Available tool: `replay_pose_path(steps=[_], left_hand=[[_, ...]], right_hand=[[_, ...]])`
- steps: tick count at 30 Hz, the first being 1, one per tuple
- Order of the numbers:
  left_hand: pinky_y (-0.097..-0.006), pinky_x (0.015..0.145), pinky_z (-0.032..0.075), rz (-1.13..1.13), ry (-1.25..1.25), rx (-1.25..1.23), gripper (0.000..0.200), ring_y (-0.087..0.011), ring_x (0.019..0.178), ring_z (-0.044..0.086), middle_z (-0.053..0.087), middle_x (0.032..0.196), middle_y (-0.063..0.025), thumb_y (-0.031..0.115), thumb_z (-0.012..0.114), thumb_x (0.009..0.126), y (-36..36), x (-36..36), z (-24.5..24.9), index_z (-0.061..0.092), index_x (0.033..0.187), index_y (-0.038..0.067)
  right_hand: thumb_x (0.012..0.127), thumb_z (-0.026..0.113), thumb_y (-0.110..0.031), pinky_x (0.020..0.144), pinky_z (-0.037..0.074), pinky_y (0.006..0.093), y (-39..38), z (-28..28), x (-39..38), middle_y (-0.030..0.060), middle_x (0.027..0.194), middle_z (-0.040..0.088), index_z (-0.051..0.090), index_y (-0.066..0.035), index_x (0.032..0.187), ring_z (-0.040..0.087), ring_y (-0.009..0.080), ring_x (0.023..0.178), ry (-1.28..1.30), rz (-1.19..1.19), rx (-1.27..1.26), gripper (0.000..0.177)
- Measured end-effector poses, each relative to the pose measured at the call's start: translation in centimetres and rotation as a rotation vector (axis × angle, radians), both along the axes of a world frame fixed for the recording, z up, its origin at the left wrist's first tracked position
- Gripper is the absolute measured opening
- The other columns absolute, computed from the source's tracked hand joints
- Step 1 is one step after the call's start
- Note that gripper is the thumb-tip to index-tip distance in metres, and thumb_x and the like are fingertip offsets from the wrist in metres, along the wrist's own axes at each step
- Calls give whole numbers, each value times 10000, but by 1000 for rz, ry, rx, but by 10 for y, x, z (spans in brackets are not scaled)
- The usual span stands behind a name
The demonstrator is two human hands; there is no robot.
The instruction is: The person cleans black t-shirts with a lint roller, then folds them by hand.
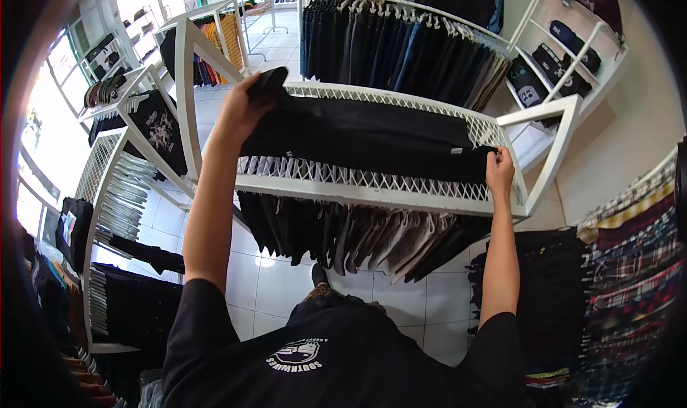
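Note:
A pair of black trousers (372,132), folded lengthwise into a long strip, stretches across the white mesh top (329,173) of a clothes rack. At the left end, my left hand (247,106) is closed around the bunched cloth, lifting that end above the mesh. My right hand (500,170) pinches the near corner at the right end between thumb and fingers. Small pale tags show near the lower edge of the cloth.
Dark and beige trousers (386,240) hang beneath the mesh. Behind stands a rail of jeans (393,43); caps (554,68) sit on shelves at the right. Plaid shirts (633,265) hang at lower right, and more racks with black T-shirts (159,129) stand at left.

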State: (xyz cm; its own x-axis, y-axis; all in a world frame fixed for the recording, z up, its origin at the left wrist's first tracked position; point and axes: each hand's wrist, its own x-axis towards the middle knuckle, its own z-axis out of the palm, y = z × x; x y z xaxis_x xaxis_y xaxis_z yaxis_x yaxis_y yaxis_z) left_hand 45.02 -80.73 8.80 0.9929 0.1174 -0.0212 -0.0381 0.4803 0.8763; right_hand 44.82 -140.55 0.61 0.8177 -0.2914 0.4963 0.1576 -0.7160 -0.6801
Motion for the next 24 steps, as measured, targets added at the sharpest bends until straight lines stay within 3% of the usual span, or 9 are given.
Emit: replay_pose_path(steps=[3, 4, 7, 9, 11, 12, 15, 19, 24], left_hand=[[-465, 1118, 417, 30, 28, 45, 515, -307, 1234, 632, 657, 1346, -155, 369, 591, 1026, -24, 33, 12, 544, 1410, 29], [-471, 1146, 384, 31, 37, 162, 586, -319, 1265, 614, 656, 1348, -163, 401, 605, 1013, -27, 35, 10, 511, 1445, 16], [-478, 1178, 350, 147, 6, 386, 638, -360, 1361, 542, 666, 1331, -194, 443, 633, 994, -38, 4, -3, 538, 1455, 12], [-473, 1144, 393, 210, -206, 1032, 466, -360, 1392, 511, 634, 1387, -197, 369, 675, 987, -40, -47, 0, 666, 1317, 40], [-467, 1131, 405, 442, -262, 1403, 407, -375, 1400, 499, 645, 1364, -196, 337, 715, 957, -32, -78, -17, 714, 1236, 42], [-471, 1129, 402, 573, -224, 1445, 416, -396, 1364, 519, 649, 1341, -209, 330, 738, 934, -27, -85, -27, 712, 1236, 45], [-477, 1137, 385, 761, -64, 1512, 494, -399, 1343, 526, 646, 1326, -224, 382, 716, 958, -5, -88, -55, 664, 1328, 59], [-458, 1080, 437, 732, -9, 1486, 539, -389, 1232, 605, 674, 1266, -223, 382, 749, 929, 12, -88, -73, 648, 1338, 45], [-440, 1009, 484, 753, 1, 1394, 430, -363, 1146, 632, 695, 1162, -186, 273, 809, 864, 9, -95, -85, 704, 1201, 27]], right_hand=[[926, 635, -236, 752, 532, 408, -7, -20, 58, 140, 843, 719, 671, -42, 1127, 705, 306, 803, 0, -120, -156, 282], [901, 675, -276, 848, 540, 455, -5, -20, 64, 162, 998, 740, 669, -80, 1183, 705, 376, 965, 102, -136, -281, 344], [891, 694, -304, 925, 525, 476, 29, -19, 58, 164, 1168, 716, 661, -115, 1209, 672, 378, 1095, 111, -315, -447, 372], [901, 703, -300, 978, 509, 478, 62, -11, 54, 153, 1227, 684, 641, -125, 1262, 652, 367, 1130, 117, -230, -374, 406], [904, 727, -227, 967, 523, 448, 96, -5, 50, 158, 1185, 690, 641, -105, 1274, 665, 335, 1100, 84, 38, -164, 399], [894, 747, -149, 958, 532, 420, 118, -2, 54, 156, 1180, 691, 645, -92, 1281, 671, 303, 1082, 53, 145, -158, 405], [888, 760, -151, 897, 556, 379, 202, 16, 70, 140, 1080, 719, 694, -56, 1175, 701, 275, 973, -5, 452, -94, 309], [883, 772, -168, 868, 561, 364, 321, 25, 87, 148, 1046, 718, 706, -47, 1132, 707, 273, 935, 26, 767, -71, 284], [886, 772, -203, 848, 564, 378, 431, 17, 93, 143, 1009, 706, 715, -48, 1122, 701, 290, 927, 62, 1133, -61, 288]])
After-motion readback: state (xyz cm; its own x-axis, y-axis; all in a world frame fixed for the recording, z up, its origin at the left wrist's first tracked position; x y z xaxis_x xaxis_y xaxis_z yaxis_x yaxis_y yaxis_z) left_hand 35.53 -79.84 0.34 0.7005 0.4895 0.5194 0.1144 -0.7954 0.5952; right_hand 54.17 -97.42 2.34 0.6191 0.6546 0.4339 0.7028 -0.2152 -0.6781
